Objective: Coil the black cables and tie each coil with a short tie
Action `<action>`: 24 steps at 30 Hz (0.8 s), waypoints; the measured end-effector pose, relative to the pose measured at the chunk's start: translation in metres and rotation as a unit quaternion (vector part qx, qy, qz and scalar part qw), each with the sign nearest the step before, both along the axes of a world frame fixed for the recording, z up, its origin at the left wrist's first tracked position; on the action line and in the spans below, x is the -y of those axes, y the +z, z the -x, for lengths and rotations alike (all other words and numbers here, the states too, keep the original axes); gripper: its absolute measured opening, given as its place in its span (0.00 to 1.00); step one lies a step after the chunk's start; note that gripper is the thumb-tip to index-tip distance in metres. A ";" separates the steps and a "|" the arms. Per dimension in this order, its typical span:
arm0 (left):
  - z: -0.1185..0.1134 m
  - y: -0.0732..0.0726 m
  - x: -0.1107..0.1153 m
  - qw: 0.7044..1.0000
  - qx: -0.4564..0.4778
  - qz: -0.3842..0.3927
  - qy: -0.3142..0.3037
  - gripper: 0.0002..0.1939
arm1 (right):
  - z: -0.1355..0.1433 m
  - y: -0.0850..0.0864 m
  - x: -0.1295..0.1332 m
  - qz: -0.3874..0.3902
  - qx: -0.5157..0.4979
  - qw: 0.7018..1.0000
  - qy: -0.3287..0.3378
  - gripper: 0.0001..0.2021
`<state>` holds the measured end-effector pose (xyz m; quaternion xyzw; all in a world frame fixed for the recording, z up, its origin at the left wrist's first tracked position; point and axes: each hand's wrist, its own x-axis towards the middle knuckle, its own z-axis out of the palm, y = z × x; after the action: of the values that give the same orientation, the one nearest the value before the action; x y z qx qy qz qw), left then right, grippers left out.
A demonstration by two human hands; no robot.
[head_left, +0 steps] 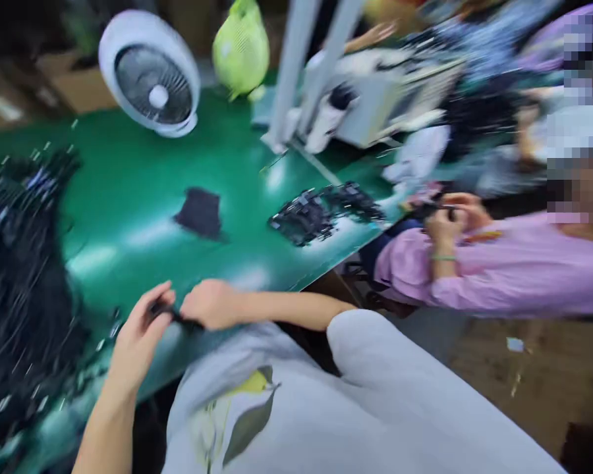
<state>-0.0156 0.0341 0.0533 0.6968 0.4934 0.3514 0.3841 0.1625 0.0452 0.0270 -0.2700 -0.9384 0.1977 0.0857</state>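
My left hand (141, 322) pinches one end of a thin black strap-like piece (176, 317) between thumb and fingers, just over the table's near edge. Close by on the right, my right hand (212, 304) is closed on the same piece, its fingers curled. Blur hides what kind of piece it is. Left of my left hand lies a large heap of black strap-like pieces (24, 263) with small shiny ends. Beyond my hands a dark cloth-like patch (199, 212) lies on the green tabletop (123, 171).
Two small black piles (304, 217) with shiny bits sit right of centre. A white fan (153, 72), a yellow-green netted object (241, 49) and grey posts (294, 72) stand behind. At right, a co-worker in a pink sleeve (504, 263) handles something small and dark.
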 end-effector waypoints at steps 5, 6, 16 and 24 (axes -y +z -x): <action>0.000 -0.019 0.045 0.982 -0.146 -0.105 -0.053 0.16 | -0.008 -0.031 -0.010 0.066 -0.102 0.981 -0.153 0.15; -0.005 -0.025 0.047 0.981 -0.146 -0.100 -0.076 0.16 | -0.009 -0.034 -0.011 0.092 -0.137 0.969 -0.182 0.17; -0.020 -0.058 0.038 0.964 0.193 0.171 0.071 0.28 | -0.002 -0.017 0.004 0.018 -0.088 0.984 -0.155 0.18; -0.017 -0.061 0.035 0.954 0.218 0.204 0.027 0.26 | 0.009 -0.029 0.016 -0.070 0.077 0.969 -0.226 0.17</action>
<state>0.0019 -0.0010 -0.0076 0.4963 0.4774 0.3975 0.6064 0.1535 0.0289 -0.0020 -0.4825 -0.8685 0.0855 0.0744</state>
